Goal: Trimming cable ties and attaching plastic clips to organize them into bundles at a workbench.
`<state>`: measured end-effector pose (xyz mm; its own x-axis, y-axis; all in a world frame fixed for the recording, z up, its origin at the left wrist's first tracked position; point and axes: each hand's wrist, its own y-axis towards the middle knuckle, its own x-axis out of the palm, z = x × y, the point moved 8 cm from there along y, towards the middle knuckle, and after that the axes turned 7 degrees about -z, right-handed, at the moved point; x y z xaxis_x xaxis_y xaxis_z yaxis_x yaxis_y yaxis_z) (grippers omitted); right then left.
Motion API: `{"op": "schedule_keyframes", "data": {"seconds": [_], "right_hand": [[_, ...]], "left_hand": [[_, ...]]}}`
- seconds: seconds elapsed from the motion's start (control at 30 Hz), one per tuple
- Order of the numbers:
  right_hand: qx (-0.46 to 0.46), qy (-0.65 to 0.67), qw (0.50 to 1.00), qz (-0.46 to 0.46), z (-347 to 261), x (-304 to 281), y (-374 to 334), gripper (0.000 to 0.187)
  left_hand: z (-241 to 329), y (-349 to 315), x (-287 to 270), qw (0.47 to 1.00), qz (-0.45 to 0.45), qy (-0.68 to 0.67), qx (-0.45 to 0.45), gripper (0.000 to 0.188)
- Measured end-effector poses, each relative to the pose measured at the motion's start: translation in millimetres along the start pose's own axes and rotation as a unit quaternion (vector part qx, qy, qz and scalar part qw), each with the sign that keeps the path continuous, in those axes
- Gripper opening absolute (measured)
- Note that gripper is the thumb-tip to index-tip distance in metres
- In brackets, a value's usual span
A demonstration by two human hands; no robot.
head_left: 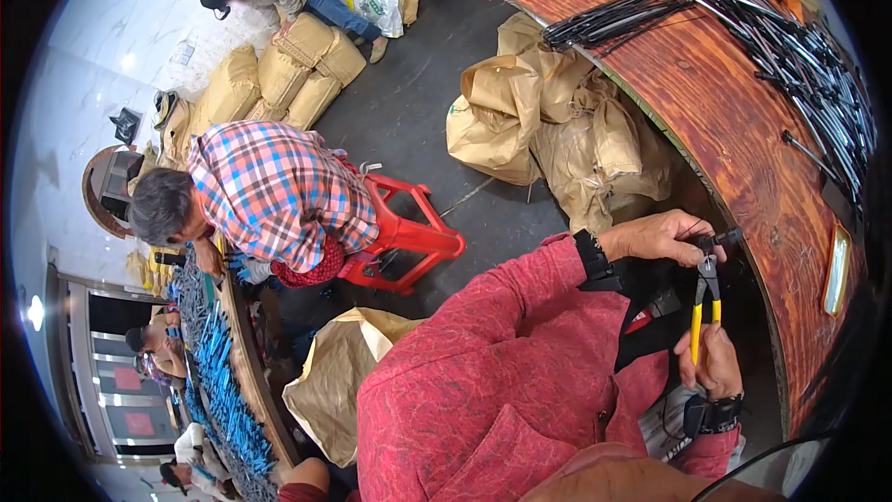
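Gripping yellow-handled pliers (707, 273) at the frame's right, the person's right hand (717, 364) curls round the handles. The left hand (650, 237), just above, pinches a small dark piece (733, 235) at the pliers' head. Work on this piece looks under way, not finished; whether the dark and silvery rods (818, 98) heaped on the bench (743, 121), upper right, are done or waiting cannot be told. The piece looks black and stubby, its details too small to read.

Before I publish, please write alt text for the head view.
The right hand holds yellow-handled pliers up to a small dark piece in the left hand, beside a wooden table bearing thin rods. Nearby, a co-worker in plaid sits on a red stool.
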<state>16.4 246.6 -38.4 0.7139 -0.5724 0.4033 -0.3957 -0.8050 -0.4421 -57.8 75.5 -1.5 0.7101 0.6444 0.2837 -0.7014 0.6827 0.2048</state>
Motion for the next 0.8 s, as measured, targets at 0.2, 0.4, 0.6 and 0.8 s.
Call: {"op": "schedule_keyframes", "data": {"seconds": [0.2, 0.4, 0.6, 0.8], "right_hand": [[-0.071, -0.589, 0.719, 0.361, -109, 26, -12, 0.049], [-0.009, -0.263, 0.959, 0.104, -77, 28, 22, 0.035], [-0.077, -0.349, 0.910, 0.210, -64, 17, 8, 0.029], [-0.187, -0.489, 0.786, 0.330, -76, 18, -14, 0.031]], "left_hand": [[5, 5, -30, 0.997, 0.076, -0.014, -0.003, 0.030], [22, 0, -44, 0.996, 0.072, 0.052, 0.001, 0.039], [7, 3, -21, 0.999, 0.029, -0.028, -0.029, 0.041], [2, 0, -10, 0.998, 0.059, 0.003, -0.004, 0.046]]}}
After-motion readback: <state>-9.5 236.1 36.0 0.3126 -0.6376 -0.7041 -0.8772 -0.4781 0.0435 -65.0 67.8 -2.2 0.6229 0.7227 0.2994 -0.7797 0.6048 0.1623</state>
